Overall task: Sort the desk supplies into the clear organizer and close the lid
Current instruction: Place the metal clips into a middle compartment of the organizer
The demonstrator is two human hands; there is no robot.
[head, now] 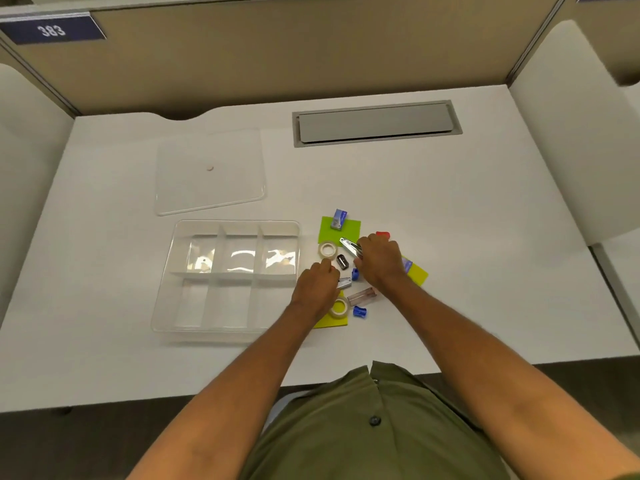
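Beside the clear organizer (pixel 228 275), right hand (pixel 379 259) grip holding metal stapler (pixel 349 244), left hand (pixel 317 285) grip unclear, partition sign (pixel 52 29) reads 383

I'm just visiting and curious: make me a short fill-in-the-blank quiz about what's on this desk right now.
1. The clear organizer has ___ compartments, none holding any supplies yet.
2. Its lid lies flat on the desk, ___ the organizer.
3. The right hand holds a shiny ___ stapler.
4. The small blue box stands on a ___ sticky-note pad.

Missing words: six; behind; metal; green
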